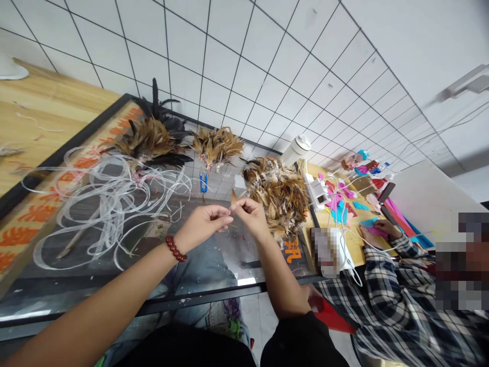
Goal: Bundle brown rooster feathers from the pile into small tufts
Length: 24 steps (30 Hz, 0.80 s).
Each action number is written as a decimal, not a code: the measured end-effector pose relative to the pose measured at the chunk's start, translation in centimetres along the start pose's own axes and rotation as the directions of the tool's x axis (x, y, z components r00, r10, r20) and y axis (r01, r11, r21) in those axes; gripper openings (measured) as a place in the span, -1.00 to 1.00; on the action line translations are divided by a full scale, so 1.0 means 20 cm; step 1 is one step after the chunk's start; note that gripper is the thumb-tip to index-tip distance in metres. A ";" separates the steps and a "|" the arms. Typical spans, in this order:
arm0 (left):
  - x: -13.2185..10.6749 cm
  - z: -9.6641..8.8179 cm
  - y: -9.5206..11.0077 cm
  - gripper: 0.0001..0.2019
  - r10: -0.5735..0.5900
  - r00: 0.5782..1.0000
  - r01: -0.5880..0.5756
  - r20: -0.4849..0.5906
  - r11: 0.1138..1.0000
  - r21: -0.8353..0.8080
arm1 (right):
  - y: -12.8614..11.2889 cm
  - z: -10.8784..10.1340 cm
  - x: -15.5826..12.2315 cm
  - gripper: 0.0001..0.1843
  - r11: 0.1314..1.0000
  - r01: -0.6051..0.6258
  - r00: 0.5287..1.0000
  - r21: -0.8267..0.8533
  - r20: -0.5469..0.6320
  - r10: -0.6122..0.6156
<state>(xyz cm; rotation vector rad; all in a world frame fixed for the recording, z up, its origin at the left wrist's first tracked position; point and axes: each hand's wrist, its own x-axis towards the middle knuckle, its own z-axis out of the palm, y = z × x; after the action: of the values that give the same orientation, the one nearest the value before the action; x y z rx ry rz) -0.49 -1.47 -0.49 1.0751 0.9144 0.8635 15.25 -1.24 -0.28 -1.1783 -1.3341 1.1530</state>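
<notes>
My left hand (208,224), with a dark red bead bracelet (176,249) at the wrist, meets my right hand (251,215) above the glass tabletop. A small brown feather (234,195) sticks up at my right fingertips, which are pinched on it. My left thumb and fingers come together close to its lower end; what they grip is too small to make out. Just right of my right hand lies a big pile of brown feathers (280,193). Blue thread snips (204,182) lie beyond my hands.
Loops of clear plastic strip (103,204) spread at the left. Behind stand a brown feather bunch (217,145) and a darker bunch (153,137). A white bottle (296,149), power strips (343,250) and cables are at the right. A co-worker in plaid (385,285) handles coloured pieces.
</notes>
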 end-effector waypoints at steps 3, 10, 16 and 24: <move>0.01 0.01 -0.01 -0.77 0.084 0.990 -0.075 -0.115 0.994 0.076 | -0.04 -0.06 -0.01 -0.74 0.988 0.066 0.991 -0.140 -0.108 -0.082; 0.00 0.00 0.01 -0.70 -0.088 0.985 0.043 -0.148 0.959 -0.281 | -0.11 -0.34 -0.05 -0.72 0.659 -0.141 0.896 -0.738 -0.378 -0.231; 0.00 -0.01 0.02 -0.76 -0.170 0.977 0.109 -0.127 0.915 -0.388 | -0.03 -0.24 -0.06 -0.83 0.327 -0.175 0.979 -0.929 -0.201 -0.047; 0.01 -0.01 0.02 -0.85 -0.221 0.968 0.145 -0.119 0.879 -0.454 | -0.01 -0.22 -0.05 -0.75 0.956 -0.218 0.976 -0.198 -0.064 0.209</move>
<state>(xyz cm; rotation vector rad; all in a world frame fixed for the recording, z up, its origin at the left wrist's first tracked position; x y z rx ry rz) -0.57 -1.12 -0.13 0.5163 0.8864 0.9546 19.58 -1.99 0.09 -1.5188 -1.3408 1.1552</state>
